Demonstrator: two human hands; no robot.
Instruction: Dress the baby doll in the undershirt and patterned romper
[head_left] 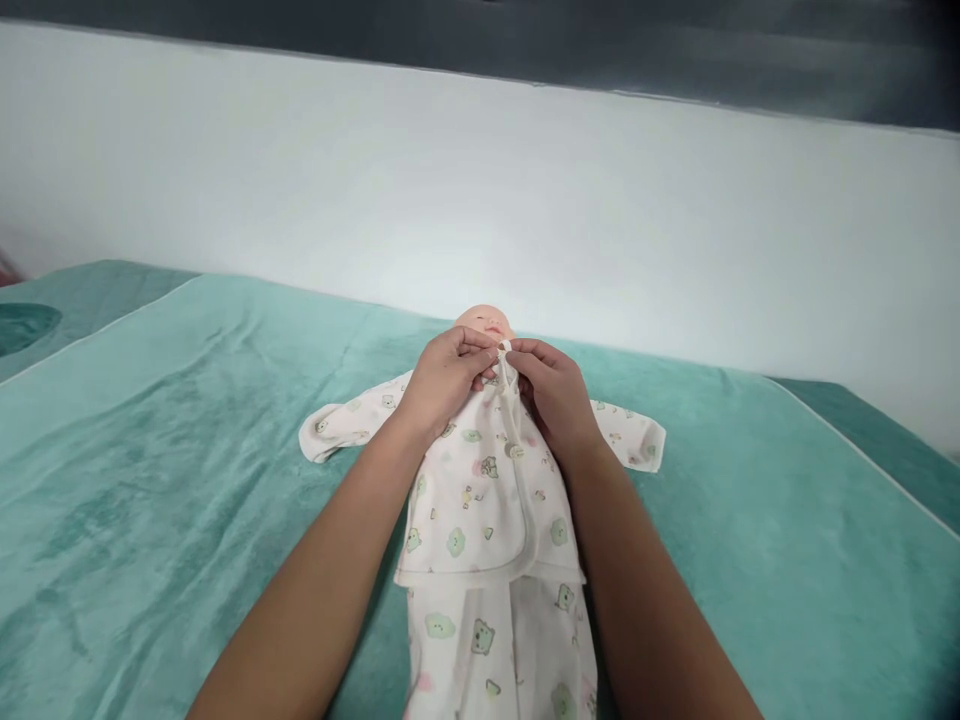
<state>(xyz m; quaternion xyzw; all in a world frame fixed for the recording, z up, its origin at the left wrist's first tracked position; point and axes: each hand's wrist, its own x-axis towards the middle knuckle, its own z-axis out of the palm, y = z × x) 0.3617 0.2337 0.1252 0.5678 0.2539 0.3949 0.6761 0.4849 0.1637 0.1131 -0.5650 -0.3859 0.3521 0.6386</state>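
A baby doll [486, 318] lies on its back, its head at the far end. It is dressed in a white baby jacket [472, 500] printed with green and pink animals, above matching trousers [465, 650]. Both jacket sleeves stretch out to the sides. At the neckline, my left hand [452, 370] pinches the jacket's edge between thumb and forefinger. Just across from it, my right hand [551, 378] pinches the other side of the collar opening, close to the left fingertips. The pinched fabric rises slightly under the doll's chin. What fastener lies there I cannot make out.
A teal plush blanket [225, 450] with wrinkles on its left part covers the surface beneath the doll. Behind it stands a white wall [480, 180] with a dark band [525, 45] along the top. Darker teal cloth [840, 410] shows at the right.
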